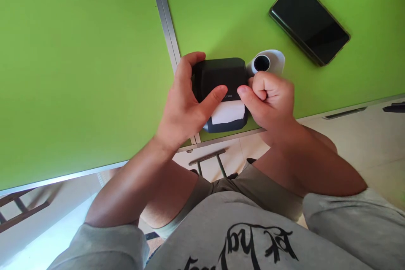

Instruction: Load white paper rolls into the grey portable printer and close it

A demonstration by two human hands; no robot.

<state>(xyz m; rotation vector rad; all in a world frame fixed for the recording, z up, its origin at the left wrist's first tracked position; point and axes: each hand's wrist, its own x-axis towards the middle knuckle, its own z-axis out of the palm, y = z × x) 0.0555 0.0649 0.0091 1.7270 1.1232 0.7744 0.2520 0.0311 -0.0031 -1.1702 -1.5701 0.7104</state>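
Observation:
A small black label printer (pixel 221 76) sits near the front edge of the green table, with a strip of white paper (pixel 228 112) showing at its near side. Wrapped around its left side is my left hand (pixel 186 97), thumb lying across the top. My right hand (pixel 268 95) is closed at the printer's right edge, fingers curled and thumb tip against its top corner; its fingertips are partly hidden. Just behind that hand lies a white paper roll (pixel 276 61) with a dark round core, its outer end loose.
A black smartphone (pixel 310 21) in a clear case lies at the back right. A metal strip (pixel 164 17) divides the green tabletop (pixel 79 59) on the left from the part under the printer. My legs and a stool-like frame (pixel 207 158) show below the table edge.

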